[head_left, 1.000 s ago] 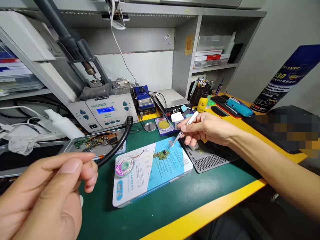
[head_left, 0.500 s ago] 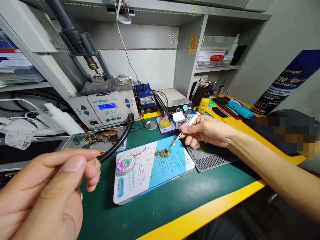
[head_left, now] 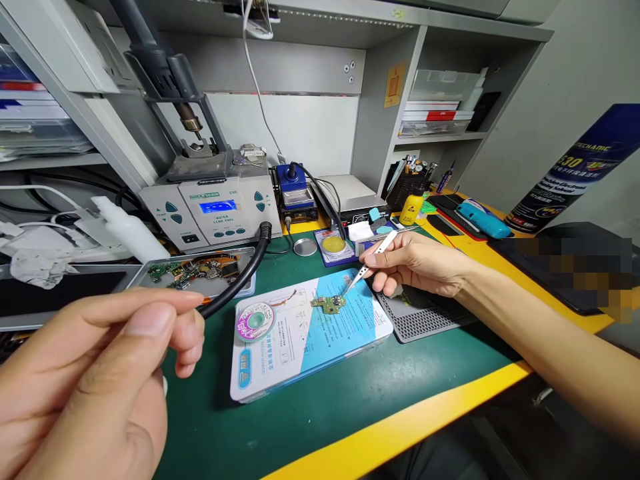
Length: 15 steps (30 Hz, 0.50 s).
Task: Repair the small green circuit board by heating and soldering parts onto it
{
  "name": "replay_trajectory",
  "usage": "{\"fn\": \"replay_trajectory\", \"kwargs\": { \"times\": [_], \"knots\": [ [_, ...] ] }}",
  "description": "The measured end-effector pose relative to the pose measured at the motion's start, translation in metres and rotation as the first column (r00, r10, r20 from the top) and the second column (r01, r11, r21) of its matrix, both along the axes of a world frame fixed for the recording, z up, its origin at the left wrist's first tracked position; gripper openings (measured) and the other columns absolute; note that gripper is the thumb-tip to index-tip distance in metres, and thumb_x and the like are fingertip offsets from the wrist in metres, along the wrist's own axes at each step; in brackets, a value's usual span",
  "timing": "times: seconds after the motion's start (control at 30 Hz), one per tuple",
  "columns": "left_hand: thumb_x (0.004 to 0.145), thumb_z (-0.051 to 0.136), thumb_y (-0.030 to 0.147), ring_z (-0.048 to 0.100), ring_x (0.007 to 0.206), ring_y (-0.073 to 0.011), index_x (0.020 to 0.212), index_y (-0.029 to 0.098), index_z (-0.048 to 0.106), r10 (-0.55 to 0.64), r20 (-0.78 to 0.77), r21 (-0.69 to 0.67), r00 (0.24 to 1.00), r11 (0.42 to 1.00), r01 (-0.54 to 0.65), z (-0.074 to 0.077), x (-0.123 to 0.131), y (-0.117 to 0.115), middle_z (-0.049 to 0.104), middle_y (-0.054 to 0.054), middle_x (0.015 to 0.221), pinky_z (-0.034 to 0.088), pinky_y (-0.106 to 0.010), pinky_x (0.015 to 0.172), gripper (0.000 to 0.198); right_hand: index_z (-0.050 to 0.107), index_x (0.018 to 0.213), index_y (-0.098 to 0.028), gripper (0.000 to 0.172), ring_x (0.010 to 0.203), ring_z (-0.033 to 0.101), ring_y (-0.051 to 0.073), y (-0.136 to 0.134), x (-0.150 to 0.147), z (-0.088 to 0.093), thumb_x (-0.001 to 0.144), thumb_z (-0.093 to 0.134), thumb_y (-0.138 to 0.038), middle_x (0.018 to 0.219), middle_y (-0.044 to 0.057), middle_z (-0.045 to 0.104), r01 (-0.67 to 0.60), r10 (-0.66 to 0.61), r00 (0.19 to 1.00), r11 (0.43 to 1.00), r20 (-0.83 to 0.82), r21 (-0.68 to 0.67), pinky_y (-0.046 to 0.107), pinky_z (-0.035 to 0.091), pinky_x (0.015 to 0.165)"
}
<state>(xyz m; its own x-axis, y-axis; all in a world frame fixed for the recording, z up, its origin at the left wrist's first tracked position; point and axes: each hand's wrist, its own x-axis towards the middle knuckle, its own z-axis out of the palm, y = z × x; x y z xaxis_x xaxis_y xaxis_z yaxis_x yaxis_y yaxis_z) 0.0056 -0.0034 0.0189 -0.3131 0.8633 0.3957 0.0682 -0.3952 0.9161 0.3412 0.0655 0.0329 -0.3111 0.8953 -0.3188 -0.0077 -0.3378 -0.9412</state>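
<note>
My right hand [head_left: 400,261] grips a pair of white tweezers [head_left: 376,252] with dark holes along the arms. Their tip points down at the right end of a small green circuit board [head_left: 329,305], touching it or just above it. The board lies on a blue-and-white printed box [head_left: 300,347]. Left of the board, a spool of desoldering braid [head_left: 255,322] rests on the same box, its copper-coloured end trailing out. Large in the near left is my left hand [head_left: 105,373], thumb and forefinger pinched together; whatever they hold, if anything, does not show.
Behind the box stand a hot-air station [head_left: 220,210] with a black hose [head_left: 245,273] and a tray of circuit boards [head_left: 145,283]. A perforated black mat [head_left: 425,317] lies right of the box. A large spray can [head_left: 565,173] stands at the far right.
The whole view has shifted slightly. The tweezers stay at the board's right end, and my left hand keeps its pinch.
</note>
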Motion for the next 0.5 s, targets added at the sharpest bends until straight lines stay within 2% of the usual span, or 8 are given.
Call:
{"fn": "replay_trajectory", "kwargs": {
  "times": [0.07,0.3,0.5],
  "knots": [
    [0.083,0.086,0.046,0.051,0.065,-0.0155,0.085,0.030,0.079,-0.013,-0.020,0.044,1.000,0.999,0.014,0.0004,0.0019,0.0002,0.057,0.001,0.065,0.045,-0.029,0.053,0.018,0.083,0.080,-0.005,0.016,0.052,0.073,0.014,-0.0006,-0.0005,-0.0007,0.081,0.090,-0.020,0.064,0.011,0.079,-0.005,0.005,1.000,1.000,-0.010,-0.001,0.018,0.064,0.053],
    [0.086,0.083,0.046,0.055,0.067,-0.0170,0.089,0.031,0.082,-0.010,-0.041,0.028,0.999,1.000,0.011,-0.0016,0.0022,0.0020,0.061,0.001,0.067,0.045,-0.030,0.053,0.015,0.082,0.081,-0.007,0.025,0.051,0.071,0.013,-0.0035,-0.0027,-0.0027,0.077,0.095,-0.028,0.062,0.009,0.077,-0.035,0.036,0.999,0.999,-0.020,0.029,0.018,0.062,0.050],
    [0.083,0.085,0.045,0.056,0.063,-0.0181,0.087,0.031,0.083,-0.015,-0.038,0.008,0.999,1.000,0.015,-0.0044,-0.0030,0.0020,0.062,0.000,0.064,0.044,-0.032,0.050,0.015,0.082,0.084,-0.009,0.023,0.057,0.075,0.016,-0.0099,-0.0103,0.0031,0.078,0.094,-0.027,0.069,0.009,0.079,-0.031,0.032,0.999,0.990,-0.008,0.137,0.021,0.062,0.051]
  ]
}}
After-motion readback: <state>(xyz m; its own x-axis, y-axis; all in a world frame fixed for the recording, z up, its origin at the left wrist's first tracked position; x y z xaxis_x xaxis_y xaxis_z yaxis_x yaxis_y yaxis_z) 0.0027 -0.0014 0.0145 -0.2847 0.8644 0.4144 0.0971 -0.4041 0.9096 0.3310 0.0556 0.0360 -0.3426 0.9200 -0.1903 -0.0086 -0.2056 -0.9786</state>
